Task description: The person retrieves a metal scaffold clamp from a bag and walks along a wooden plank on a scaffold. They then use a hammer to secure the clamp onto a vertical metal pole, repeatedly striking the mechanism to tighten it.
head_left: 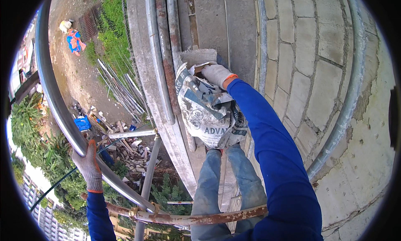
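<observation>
My left hand (88,162), in a grey glove with an orange edge, wraps round a curved metal scaffold rail (62,115). Ahead of my legs stands a worn white sack (206,122) with printed dark markings, crumpled and torn at its top. My right hand (216,75), in a similar glove, is at the sack's mouth with its fingers curled. The fingertips are hidden at the opening, beside a brownish piece (199,68), and what they grip is unclear. Directly behind the sack's mouth is a grey block (198,56).
Scaffold pipes (161,53) lie along the plank walkway (142,44). A block wall (326,86) rises on the right, with a metal pipe (357,74) before it. A rusty tube (200,218) crosses near my legs. Far below left are loose poles (121,90) and rubble (133,155).
</observation>
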Tool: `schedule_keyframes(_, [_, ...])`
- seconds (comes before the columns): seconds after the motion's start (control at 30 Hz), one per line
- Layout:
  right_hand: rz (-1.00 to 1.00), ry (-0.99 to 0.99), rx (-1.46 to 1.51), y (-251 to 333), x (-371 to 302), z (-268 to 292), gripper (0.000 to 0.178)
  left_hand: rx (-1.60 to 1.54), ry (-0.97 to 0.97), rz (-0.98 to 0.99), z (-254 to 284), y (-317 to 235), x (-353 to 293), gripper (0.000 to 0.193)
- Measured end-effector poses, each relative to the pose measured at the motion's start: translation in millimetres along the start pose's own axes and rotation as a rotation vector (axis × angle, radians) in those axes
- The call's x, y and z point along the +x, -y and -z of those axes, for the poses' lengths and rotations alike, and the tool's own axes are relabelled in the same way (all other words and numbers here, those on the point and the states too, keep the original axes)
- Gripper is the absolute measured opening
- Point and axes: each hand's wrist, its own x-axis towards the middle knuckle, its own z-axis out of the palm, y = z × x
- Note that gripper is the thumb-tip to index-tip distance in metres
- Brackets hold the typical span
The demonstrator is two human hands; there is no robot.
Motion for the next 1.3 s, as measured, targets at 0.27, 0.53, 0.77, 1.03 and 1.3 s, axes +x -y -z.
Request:
schedule_keyframes(0.27, [-0.421,0.221,-0.258,2,48,-60,0.032,0.015,0.028,0.002,-5,-1,5,0.042])
schedule_keyframes(0.53, [-0.098,-0.115,-0.144,61,-22,19,0.023,-0.036,-0.061,-0.041,8,8,-1,0.031])
schedule_keyframes(0.77, [0.081,-0.176,-0.229,60,-71,51,0.017,0.032,0.02,-0.006,1,12,16,0.043])
schedule_keyframes(1.03, [0.242,-0.198,-0.247,77,-104,42,0.023,0.044,0.025,0.012,-4,12,4,0.047])
schedule_keyframes(1.3, [0.101,-0.394,-0.026,88,-154,61,0.028,0.072,-0.015,-0.014,-11,13,2,0.042])
